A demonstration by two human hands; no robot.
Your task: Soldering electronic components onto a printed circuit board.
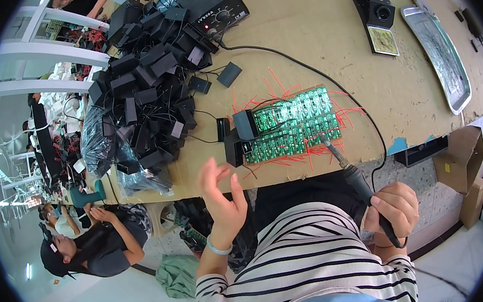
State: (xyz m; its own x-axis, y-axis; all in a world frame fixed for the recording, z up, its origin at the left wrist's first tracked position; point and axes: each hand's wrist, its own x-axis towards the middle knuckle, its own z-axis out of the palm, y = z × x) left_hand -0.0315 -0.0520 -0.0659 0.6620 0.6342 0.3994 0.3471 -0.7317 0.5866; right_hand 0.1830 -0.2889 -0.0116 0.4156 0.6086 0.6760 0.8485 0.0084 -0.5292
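A soldering iron is gripped in my right hand, its tip near the lower right part of a green circuit board panel. Red wires stick out all round the panel's edges. My left hand is off the table's near edge, fingers apart and slightly blurred, holding nothing. Just above it, two black plastic boxes stand at the panel's left end, with thin black wires running onto the boards. A large heap of similar black boxes with leads fills the table's left side.
A soldering station with a lit red light stands at the back; its cable curves around the panel to the iron. An iron holder with sponge and a metal tray lie at right. A co-worker sits at left. Cardboard boxes stand below right.
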